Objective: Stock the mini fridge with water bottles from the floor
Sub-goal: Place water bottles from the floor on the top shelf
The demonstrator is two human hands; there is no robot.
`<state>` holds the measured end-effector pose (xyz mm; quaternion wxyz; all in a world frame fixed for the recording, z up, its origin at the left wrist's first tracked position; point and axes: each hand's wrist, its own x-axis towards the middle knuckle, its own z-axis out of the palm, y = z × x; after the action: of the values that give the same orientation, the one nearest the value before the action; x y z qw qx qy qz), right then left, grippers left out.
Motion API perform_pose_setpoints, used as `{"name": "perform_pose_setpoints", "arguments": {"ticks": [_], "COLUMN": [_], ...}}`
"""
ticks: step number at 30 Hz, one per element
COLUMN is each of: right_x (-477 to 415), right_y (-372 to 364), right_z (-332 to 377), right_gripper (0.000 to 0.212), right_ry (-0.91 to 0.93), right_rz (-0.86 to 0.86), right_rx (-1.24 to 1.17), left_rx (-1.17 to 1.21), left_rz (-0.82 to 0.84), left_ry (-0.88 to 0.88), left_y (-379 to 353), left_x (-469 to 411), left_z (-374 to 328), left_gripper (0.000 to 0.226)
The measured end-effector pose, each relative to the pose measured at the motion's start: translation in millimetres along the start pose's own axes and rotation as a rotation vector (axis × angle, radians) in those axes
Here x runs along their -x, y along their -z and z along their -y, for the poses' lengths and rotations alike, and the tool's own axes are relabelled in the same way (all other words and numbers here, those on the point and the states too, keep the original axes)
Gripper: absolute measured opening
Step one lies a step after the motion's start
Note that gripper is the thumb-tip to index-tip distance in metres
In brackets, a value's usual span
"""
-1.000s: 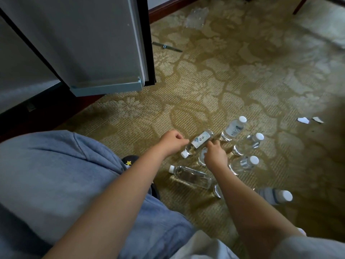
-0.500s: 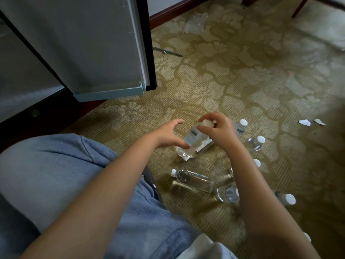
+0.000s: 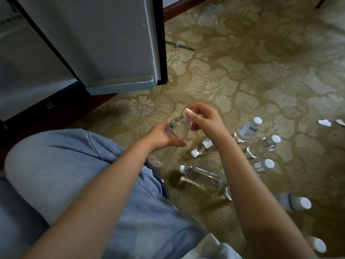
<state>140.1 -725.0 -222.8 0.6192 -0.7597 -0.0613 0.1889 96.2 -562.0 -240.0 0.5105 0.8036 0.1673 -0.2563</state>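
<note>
Water bottle (image 3: 178, 128) is off the floor, in the air between both hands, white cap (image 3: 187, 110) tilted up toward the open fridge door (image 3: 104, 40). Left hand (image 3: 162, 137) cups the body from below with its fingers curled round it. Right hand (image 3: 207, 121) fingers pinch the neck at the cap. Door shelf (image 3: 121, 86) sits up-left of the bottle, with patterned carpet (image 3: 242, 81) between them. Fridge cavity (image 3: 22, 75) left of the door is a grey blur, so I can't tell what's inside. Knee (image 3: 56, 165) in blue fabric fills the lower left, below the cavity. Floor stock lies right of the hands: labelled bottle (image 3: 247, 129), clear bottle (image 3: 261, 147), short bottle (image 3: 202, 147), long bottle (image 3: 202, 177) on its side. Right forearm partly covers a further bottle (image 3: 263, 166), and an outer bottle (image 3: 293, 202) lies near the elbow. Clutter farther out: plastic wrap (image 3: 210, 14), thin rod (image 3: 180, 45) beside the door edge, paper scraps (image 3: 324, 122) at far right.
</note>
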Motion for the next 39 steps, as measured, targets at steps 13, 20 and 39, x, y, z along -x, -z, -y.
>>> {"name": "perform_pose_setpoints", "arguments": {"ticks": [13, 20, 39], "right_x": [-3, 11, -15], "right_y": [-30, -45, -38], "right_z": [-210, -238, -197], "right_gripper": [0.058, 0.061, 0.068], "right_ry": [-0.644, -0.581, -0.481], "right_rz": [0.175, 0.314, 0.178], "right_rx": [0.787, 0.936, 0.406], "left_rx": [-0.194, -0.381, -0.323], "left_rz": [-0.213, -0.144, -0.178], "left_ry": [0.19, 0.181, 0.186], "left_y": [5, -3, -2], "left_x": [-14, -15, -14], "left_z": [36, 46, 36], "left_gripper": [0.075, 0.081, 0.082]}}
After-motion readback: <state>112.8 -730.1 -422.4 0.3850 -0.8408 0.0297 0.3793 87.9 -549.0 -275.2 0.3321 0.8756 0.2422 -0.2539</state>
